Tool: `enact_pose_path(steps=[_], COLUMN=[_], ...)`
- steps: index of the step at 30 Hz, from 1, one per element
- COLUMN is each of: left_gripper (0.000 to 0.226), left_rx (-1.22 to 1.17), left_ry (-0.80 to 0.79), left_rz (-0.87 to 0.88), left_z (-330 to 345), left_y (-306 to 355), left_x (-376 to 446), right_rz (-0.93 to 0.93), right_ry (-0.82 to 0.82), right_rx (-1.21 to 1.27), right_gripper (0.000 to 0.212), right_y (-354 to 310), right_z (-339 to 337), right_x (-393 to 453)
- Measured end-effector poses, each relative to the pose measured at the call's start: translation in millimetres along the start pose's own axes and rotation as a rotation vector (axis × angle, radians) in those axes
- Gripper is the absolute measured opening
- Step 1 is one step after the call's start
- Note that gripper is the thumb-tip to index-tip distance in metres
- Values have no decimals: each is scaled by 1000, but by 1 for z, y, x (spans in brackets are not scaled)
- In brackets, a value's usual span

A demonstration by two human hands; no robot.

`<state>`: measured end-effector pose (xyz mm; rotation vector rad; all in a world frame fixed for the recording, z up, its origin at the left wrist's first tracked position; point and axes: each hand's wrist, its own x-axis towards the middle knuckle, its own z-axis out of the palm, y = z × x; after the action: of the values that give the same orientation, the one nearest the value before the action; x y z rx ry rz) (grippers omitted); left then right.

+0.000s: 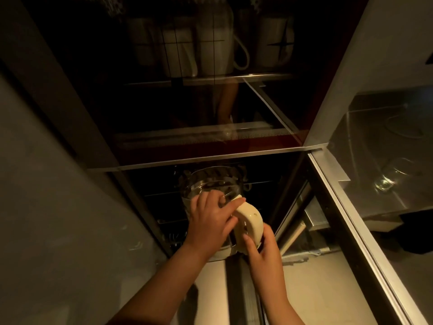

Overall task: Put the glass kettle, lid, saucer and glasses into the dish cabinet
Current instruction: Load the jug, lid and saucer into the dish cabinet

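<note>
The glass kettle, clear with a cream handle, sits at the mouth of the dark lower compartment of the dish cabinet. My left hand lies over the kettle's side near the rim, fingers spread, one finger reaching onto the handle's top. My right hand grips the lower end of the cream handle. Wire rack bars run under and behind the kettle. The kettle's base is hidden by my hands. A clear glass shows dimly at the right.
Above, behind a dark glass door, stand pale mugs on a shelf. The open cabinet door stretches along the right, its pane showing reflections. A pale wall panel flanks the left. Light floor lies below.
</note>
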<state>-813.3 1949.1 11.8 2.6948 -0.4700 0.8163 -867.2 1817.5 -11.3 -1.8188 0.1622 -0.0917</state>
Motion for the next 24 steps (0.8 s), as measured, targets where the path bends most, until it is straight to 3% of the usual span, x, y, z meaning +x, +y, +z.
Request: enact_pose_path(steps=[4,10,13,18,24], left_gripper=[59,52,52,57,56], left_rx=[58,15,-58,-88,-108], left_ry=[-40,-130,-190,-303,-371], left_rz=[-44,200,217,141,24], left_z=[-11,-27,-33,-35,-29], left_y=[-7,-1,6,12,16], left_x=[0,6,8,10,-1], right_rz=[-168,-370,-409,-420,-251], right_ry=[-76,-145,-161,-145,-98], right_rx=[-230,-596,-673,-653,-602], right_gripper=[40,42,45,44,53], right_y=[-7,-21,-24,-29,-13], right_z=[-7,-18,-25,-32,-28], right_x=[7,23,28,25,1])
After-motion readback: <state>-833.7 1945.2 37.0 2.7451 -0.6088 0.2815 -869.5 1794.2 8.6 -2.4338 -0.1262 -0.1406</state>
